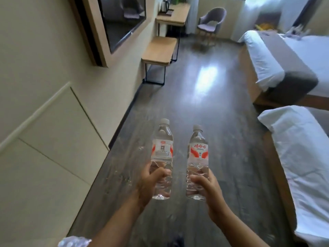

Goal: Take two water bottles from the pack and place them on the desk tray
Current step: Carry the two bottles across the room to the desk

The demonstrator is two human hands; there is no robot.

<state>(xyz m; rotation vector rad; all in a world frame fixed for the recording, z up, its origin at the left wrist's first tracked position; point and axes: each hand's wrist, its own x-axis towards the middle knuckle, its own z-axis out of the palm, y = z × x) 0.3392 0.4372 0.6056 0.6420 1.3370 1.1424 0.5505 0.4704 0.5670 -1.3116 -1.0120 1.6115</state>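
Note:
I hold two clear water bottles with white caps and red-and-white labels upright over the dark floor. My left hand (pixel 151 184) grips the lower part of the left bottle (pixel 162 148). My right hand (pixel 206 188) grips the lower part of the right bottle (pixel 198 152). Far ahead along the left wall stands the wooden desk (pixel 178 16), with a dark tray (pixel 167 13) and a kettle (pixel 164 4) on it. A bit of clear plastic wrap (pixel 74 241), perhaps the pack, shows at the bottom left.
A low wooden bench (pixel 158 50) stands against the left wall before the desk. A wall-mounted TV (pixel 121 20) hangs at the left. Two white beds (pixel 288 56) (pixel 306 157) line the right side. A grey armchair (pixel 211 20) sits at the far end. Dark floor runs between.

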